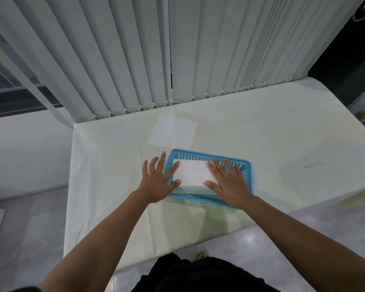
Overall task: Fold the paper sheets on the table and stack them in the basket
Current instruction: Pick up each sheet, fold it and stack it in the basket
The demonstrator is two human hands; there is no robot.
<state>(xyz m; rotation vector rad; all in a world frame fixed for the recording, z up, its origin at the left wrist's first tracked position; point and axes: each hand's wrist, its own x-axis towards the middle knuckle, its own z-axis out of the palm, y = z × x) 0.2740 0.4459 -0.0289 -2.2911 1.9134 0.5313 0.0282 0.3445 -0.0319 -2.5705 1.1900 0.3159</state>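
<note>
Both hands, left (156, 182) and right (228, 182), lie flat with fingers spread on smooth folded paper (193, 172) in a slatted blue plastic basket (250, 178); a square sheet (173, 131) lies beyond on the cloth-covered bench (282, 133).

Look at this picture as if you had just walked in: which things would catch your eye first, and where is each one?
First, the blue slotted basket near the table's front edge, holding folded white paper. The left hand and right hand lie flat with fingers spread, one on each end of that paper. Beyond the basket, one unfolded paper sheet lies flat on the cream tablecloth, below the vertical blinds.
</note>
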